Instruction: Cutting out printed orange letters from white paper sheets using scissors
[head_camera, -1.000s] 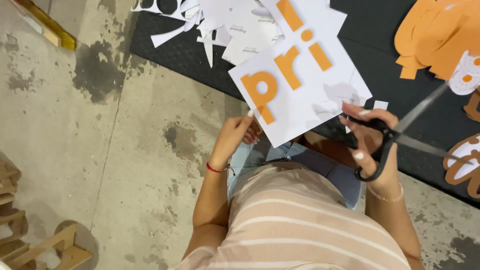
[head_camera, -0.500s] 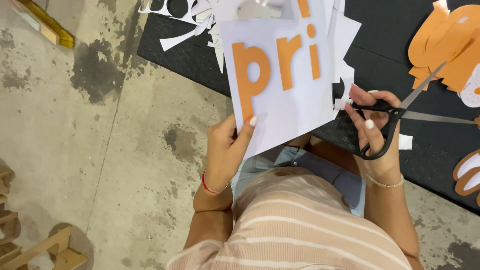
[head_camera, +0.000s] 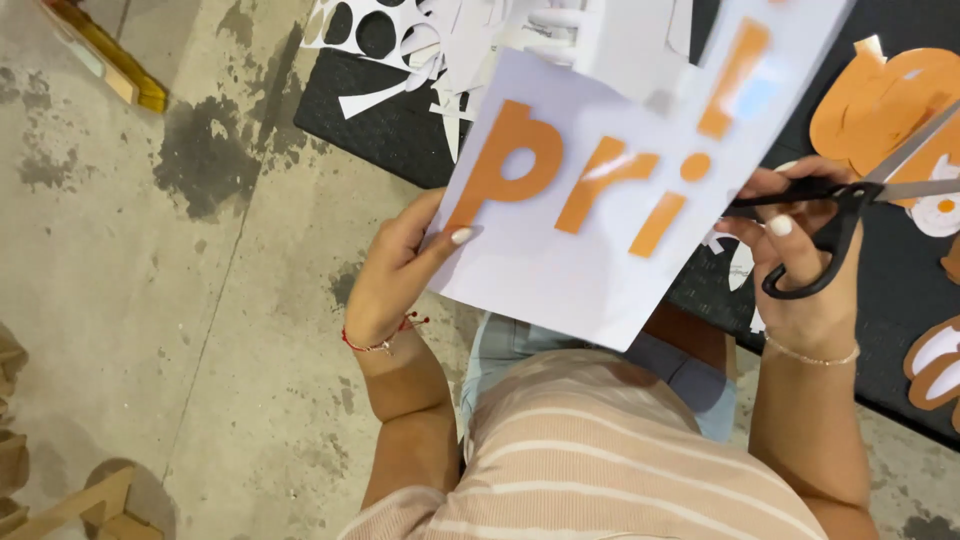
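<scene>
Cutting paper over a black mat (head_camera: 380, 120).
Left hand (head_camera: 395, 275) pinching white sheet (head_camera: 560, 270); right hand (head_camera: 800, 270) gripping black scissors (head_camera: 835, 215).

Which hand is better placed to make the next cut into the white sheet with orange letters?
Right, most likely. The right hand has its fingers through the black-handled scissors, blades open beside the white paper sheet with orange letters. The left hand only pinches the sheet's edge.

Stained grey concrete floor (head_camera: 200, 330), black mat (head_camera: 380, 120) spread over it at top, wooden pieces (head_camera: 60, 500) at lower left, even light.
</scene>
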